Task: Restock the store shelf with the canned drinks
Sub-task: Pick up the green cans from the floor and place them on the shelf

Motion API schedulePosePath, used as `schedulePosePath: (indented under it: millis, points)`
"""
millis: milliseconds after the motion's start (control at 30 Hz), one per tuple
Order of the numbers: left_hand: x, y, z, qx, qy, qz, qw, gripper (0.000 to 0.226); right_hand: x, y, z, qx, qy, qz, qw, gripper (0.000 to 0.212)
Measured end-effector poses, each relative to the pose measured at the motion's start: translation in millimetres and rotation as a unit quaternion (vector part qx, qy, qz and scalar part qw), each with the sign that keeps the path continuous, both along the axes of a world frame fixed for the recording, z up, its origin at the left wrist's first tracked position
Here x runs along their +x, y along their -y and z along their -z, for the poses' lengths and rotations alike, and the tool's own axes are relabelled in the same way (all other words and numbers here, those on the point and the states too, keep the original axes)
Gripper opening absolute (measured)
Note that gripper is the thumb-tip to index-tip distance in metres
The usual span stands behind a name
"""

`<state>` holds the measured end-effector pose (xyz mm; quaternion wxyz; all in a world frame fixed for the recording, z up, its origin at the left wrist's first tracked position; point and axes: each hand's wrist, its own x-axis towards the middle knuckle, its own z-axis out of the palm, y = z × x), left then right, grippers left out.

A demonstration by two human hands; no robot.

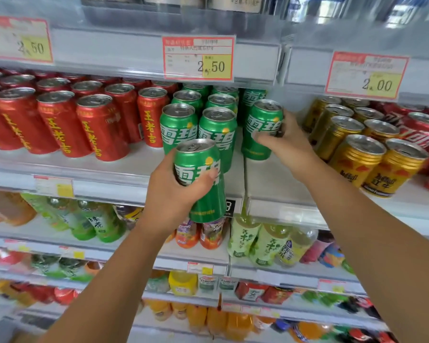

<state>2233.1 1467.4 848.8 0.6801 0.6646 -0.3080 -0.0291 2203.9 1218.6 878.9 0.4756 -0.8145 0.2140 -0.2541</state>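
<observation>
Facing a stocked white shelf [270,179], left grip [169,194] clasps a raised can [208,201], right grip [287,142] a shelved can [260,120].

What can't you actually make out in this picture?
Head view only:
- Middle price tag small print: blurred.
- Right side of the shelf can: covered by the right hand.
- Label of the raised can: partly covered by the left hand.
- Top-shelf goods: cut by the upper edge.

Head-worn wide-angle camera faces the shelf [124,167] straight on, close up.
</observation>
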Motion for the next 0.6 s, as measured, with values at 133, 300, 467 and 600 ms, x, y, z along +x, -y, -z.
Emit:
schedulePosePath:
  millis: [133, 300, 467, 600]
  points:
    - [2.1, 2.3, 3.4, -0.008, -0.009, -0.005, 1.0, 0.05, 8.7, 8.8, 7.6, -0.024, -0.017, 0.021, 0.999, 0.08]
    - [9.3, 5.7, 4.0, -0.026, -0.029, -0.004, 0.999, 0.044, 31.4, 23.8, 4.9, -0.007, -0.029, 0.021, 0.999, 0.092]
    - [12.3, 6.8, 5.8, -0.027, -0.028, 0.004, 0.999, 0.052, 47.6, 23.2, 7.9, -0.019, -0.009, 0.052, 0.998, 0.066]
    - [14.2, 6.4, 7.2, -0.028, -0.029, 0.012, 0.999, 0.056, 58.7, 21.9, 10.9, -0.031, 0.0, 0.046, 0.998, 0.065]
